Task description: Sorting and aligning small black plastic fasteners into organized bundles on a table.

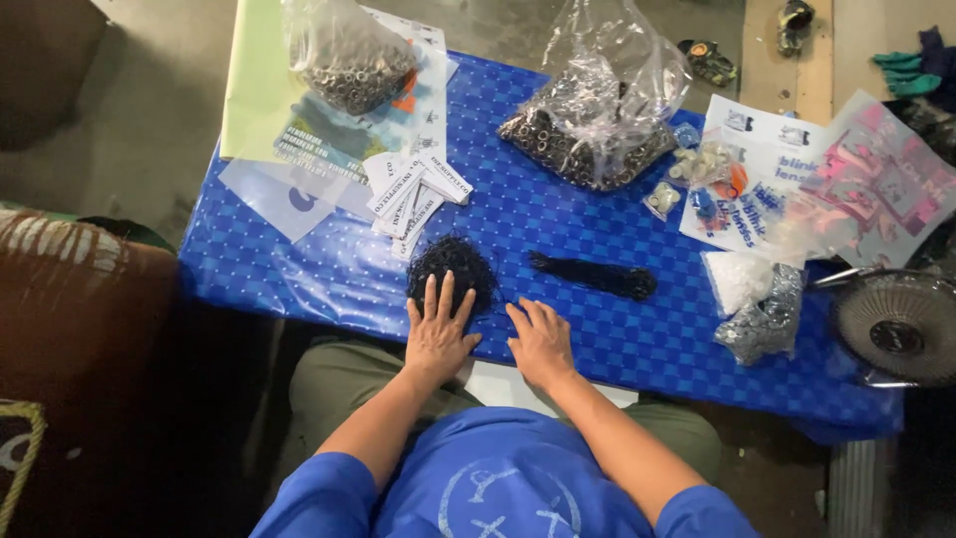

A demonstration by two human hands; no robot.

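Item: tangled heap of black cords (pixel 453 267), on the blue checked table cover (pixel 558 214), near its front edge. Left hand (pixel 436 334) lies flat on the heap, fingers spread, gripping nothing. Right hand (pixel 541 341) rests open just beside the heap. Straight black cord bundle (pixel 596 275) lies right of the heap. White tags (pixel 413 191) lie behind it. Risk: loose strands likely snag or knot if pulled.

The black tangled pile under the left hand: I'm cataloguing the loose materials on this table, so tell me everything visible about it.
The black tangled pile is a roundish, loose clump of thin dark strands, like fine cord or string, matte and fuzzy at its edges. It lies on the blue checkered table cover near the front edge, just below a fan of white paper tags. The left hand rests flat with its fingertips on the pile's near side. A separate straight black bundle lies apart to its right.
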